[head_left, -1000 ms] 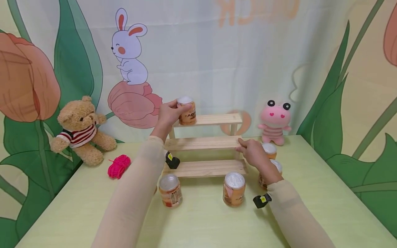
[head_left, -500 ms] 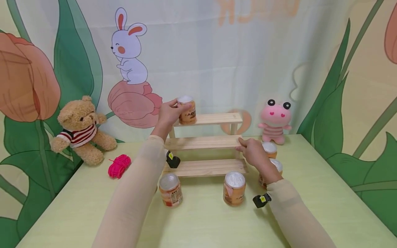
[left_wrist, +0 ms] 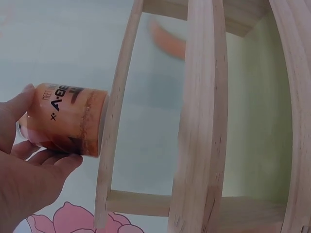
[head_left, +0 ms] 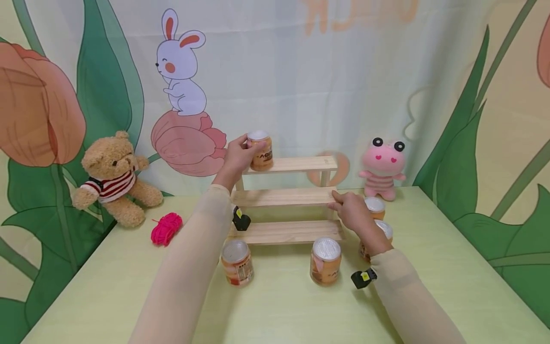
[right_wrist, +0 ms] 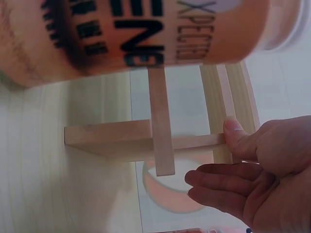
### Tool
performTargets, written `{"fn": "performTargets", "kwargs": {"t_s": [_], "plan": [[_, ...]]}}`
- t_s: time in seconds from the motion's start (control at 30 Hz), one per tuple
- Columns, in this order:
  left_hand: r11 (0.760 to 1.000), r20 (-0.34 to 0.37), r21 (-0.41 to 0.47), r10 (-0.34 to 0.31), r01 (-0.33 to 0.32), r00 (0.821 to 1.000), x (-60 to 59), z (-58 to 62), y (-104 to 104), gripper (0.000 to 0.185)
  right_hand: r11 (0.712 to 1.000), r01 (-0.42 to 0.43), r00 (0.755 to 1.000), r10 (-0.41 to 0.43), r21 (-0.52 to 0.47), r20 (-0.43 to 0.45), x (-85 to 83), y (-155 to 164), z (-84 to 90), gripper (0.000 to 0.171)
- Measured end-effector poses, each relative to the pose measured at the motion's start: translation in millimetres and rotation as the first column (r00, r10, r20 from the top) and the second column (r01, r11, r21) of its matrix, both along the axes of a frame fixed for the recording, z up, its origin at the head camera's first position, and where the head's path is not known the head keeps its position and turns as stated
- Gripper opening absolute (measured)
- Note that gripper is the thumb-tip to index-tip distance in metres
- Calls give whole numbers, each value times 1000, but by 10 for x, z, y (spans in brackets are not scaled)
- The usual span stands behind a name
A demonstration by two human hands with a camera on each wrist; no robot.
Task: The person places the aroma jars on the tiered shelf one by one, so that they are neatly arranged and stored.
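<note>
- I have free room along the top shelf (head_left: 305, 165), right of the can (head_left: 260, 154); that can and my left hand (head_left: 239, 155) fill its left end;
- my right hand (head_left: 354, 210) blocks the middle shelf (head_left: 283, 197) at its right end;
- I could pass between the left front can (head_left: 238, 267) and right front can (head_left: 325, 267);
- two cans (head_left: 375, 205) crowd my right wrist

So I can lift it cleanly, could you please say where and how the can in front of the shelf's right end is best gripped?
Probably round the upper side wall of the can, from the near side: it stands upright, its cylindrical body is exposed there, and the wooden shelf is close behind.
</note>
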State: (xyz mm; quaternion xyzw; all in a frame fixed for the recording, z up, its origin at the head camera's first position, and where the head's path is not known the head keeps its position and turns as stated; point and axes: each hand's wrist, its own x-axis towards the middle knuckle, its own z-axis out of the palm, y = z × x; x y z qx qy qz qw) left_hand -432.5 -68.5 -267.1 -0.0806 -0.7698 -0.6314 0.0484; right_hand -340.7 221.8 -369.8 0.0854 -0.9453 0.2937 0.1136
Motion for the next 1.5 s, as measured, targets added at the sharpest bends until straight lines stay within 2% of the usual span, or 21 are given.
{"fn": "performTargets", "kwargs": {"t_s": [0.2,0.33,0.43,0.53,0.7,0.8,0.9,1.1,1.17,1.27,1.33,1.5], "plan": [[995,29,-19,-99,100,995,-49,8,-45,58,1000,9,1000,-9,18,3,-6,5,9,50],[980,32,-32,-194,195,980,-39,5,-63,54,1000,8,1000,-8,-9,20,4,5,2,50],[971,26,-29,-236,236,971,-32,-2,-77,52,1000,9,1000,-9,-10,20,7,-4,3,50],[973,34,-44,-226,228,973,-15,-7,-113,62,1000,14,1000,-14,3,9,2,-19,8,49],[982,87,-99,-155,163,984,49,-55,-270,88,1000,4,1000,-4,6,16,-7,-24,19,50],[980,79,-123,-148,157,986,111,-115,-445,91,1000,8,1000,-8,18,9,-5,-5,22,50],[978,37,-131,-160,164,986,211,-213,-720,87,999,5,1000,-5,32,3,-7,8,17,50],[984,-24,-44,-173,172,985,462,-533,-1338,79,999,-2,1000,3,47,-3,-14,15,11,49],[982,-12,-65,-178,177,984,551,-631,-1497,77,999,-1,1000,1,48,-6,-19,17,7,49],[963,5,-140,-232,231,973,683,-752,-1680,74,999,-2,1000,2,43,1,-27,9,4,49],[935,17,-212,-286,283,958,756,-812,-1755,72,999,-2,1000,2,40,13,-29,4,0,49],[830,59,-294,-479,474,876,874,-916,-1836,79,999,6,1000,-6,33,14,-35,-4,-3,49]]}}
